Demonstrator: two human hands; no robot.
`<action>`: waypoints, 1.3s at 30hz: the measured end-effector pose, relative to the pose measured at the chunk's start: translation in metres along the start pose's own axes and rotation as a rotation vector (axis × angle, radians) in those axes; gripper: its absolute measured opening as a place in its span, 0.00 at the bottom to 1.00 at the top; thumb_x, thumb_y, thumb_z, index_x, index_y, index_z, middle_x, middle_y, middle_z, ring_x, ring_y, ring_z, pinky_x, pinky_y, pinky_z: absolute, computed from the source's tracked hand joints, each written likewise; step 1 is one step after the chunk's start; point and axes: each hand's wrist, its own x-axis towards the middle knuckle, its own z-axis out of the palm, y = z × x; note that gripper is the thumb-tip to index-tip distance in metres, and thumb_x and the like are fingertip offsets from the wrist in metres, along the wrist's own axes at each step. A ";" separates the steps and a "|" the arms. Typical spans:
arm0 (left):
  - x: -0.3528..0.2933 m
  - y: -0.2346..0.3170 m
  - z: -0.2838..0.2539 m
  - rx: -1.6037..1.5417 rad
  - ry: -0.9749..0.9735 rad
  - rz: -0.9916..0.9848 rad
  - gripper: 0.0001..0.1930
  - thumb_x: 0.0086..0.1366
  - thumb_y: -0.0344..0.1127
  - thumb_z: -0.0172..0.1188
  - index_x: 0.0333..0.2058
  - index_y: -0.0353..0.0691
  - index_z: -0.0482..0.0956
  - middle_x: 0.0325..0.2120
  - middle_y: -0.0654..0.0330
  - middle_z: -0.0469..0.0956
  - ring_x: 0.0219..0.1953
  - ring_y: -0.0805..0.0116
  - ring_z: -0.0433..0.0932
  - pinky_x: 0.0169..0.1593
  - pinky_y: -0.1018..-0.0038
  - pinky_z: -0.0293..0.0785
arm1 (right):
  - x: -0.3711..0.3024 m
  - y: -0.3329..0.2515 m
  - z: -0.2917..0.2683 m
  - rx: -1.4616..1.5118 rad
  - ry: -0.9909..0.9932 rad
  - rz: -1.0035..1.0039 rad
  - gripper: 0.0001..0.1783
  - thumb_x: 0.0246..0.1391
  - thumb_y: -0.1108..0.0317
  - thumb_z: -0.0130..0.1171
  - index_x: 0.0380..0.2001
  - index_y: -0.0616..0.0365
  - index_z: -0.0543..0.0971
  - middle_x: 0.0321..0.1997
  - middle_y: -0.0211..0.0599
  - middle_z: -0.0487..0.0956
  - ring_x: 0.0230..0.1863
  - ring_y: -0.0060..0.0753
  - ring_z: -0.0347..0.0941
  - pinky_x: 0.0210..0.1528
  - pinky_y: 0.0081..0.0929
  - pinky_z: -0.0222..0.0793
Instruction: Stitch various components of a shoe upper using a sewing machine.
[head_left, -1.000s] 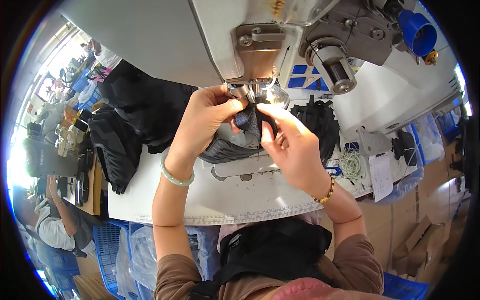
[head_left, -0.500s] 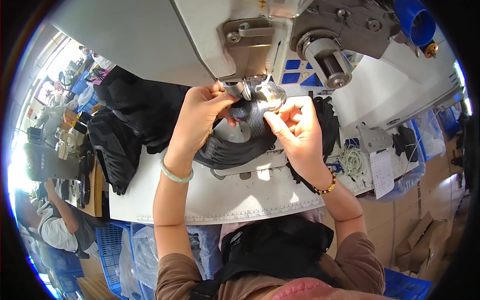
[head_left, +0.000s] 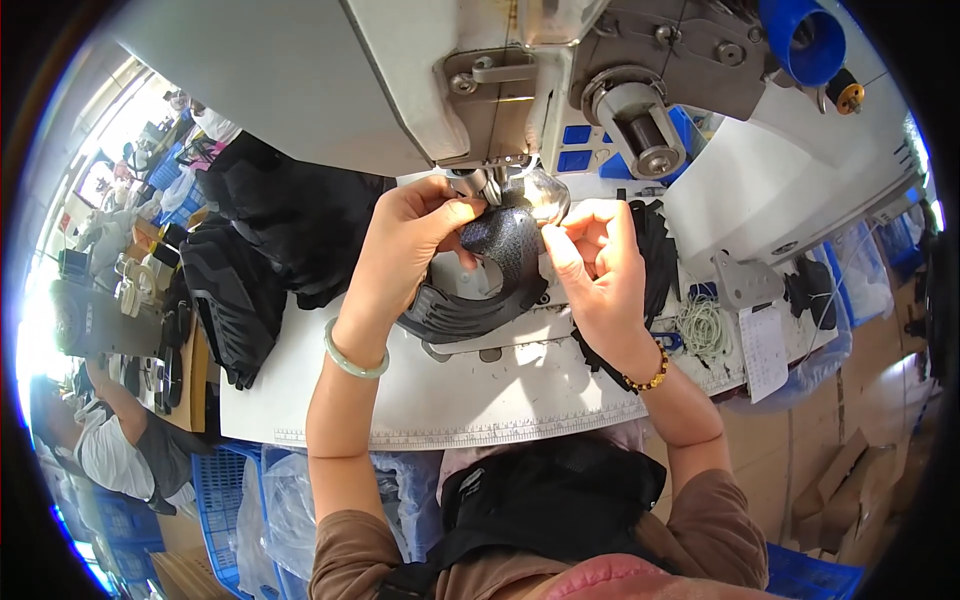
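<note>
A black shoe upper [head_left: 470, 314], curved into an open loop, lies under the needle area of a white sewing machine [head_left: 400, 90]. My left hand [head_left: 410, 235] is closed in a pinch on the upper's left edge, right beside the metal presser foot [head_left: 483, 184]. From the other side, my right hand [head_left: 603, 268] has thumb and forefinger pressed together at the upper's right edge, close to a shiny rounded metal part [head_left: 546, 196]. Its remaining fingers curl inward. The exact grip of both sets of fingertips is partly hidden.
More black uppers [head_left: 235, 310] are heaped at the left. Black strips [head_left: 650, 250], a tangle of pale cord [head_left: 703, 327] and a paper sheet [head_left: 763, 350] lie at the right. A printed ruler [head_left: 480, 437] follows the table's front edge. Another person [head_left: 125, 440] sits far left.
The upper has turned slightly under the machine, so more of its dotted surface shows between my hands. Both hands keep their pinch and have shifted only a little.
</note>
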 end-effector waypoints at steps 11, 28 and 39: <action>-0.023 0.004 -0.009 0.167 -0.014 0.001 0.08 0.59 0.31 0.59 0.27 0.31 0.75 0.19 0.64 0.74 0.16 0.79 0.71 0.21 0.84 0.68 | 0.005 -0.016 0.000 -0.417 -0.080 -0.539 0.13 0.52 0.79 0.55 0.42 0.59 0.76 0.40 0.34 0.76 0.21 0.22 0.69 0.22 0.19 0.67; -0.208 -0.067 0.020 0.142 0.568 0.143 0.08 0.62 0.26 0.52 0.34 0.25 0.76 0.19 0.55 0.77 0.17 0.75 0.74 0.21 0.82 0.67 | -0.021 -0.021 0.057 -0.081 -0.705 0.175 0.10 0.58 0.67 0.56 0.32 0.63 0.73 0.17 0.25 0.65 0.19 0.14 0.53 0.21 0.19 0.51; -0.155 -0.087 0.038 -0.378 0.594 0.378 0.09 0.66 0.28 0.53 0.36 0.25 0.75 0.24 0.53 0.79 0.25 0.65 0.80 0.31 0.74 0.78 | -0.025 -0.046 0.059 -0.338 -0.684 -0.154 0.11 0.50 0.71 0.62 0.40 0.57 0.78 0.38 0.27 0.74 0.23 0.15 0.63 0.26 0.14 0.60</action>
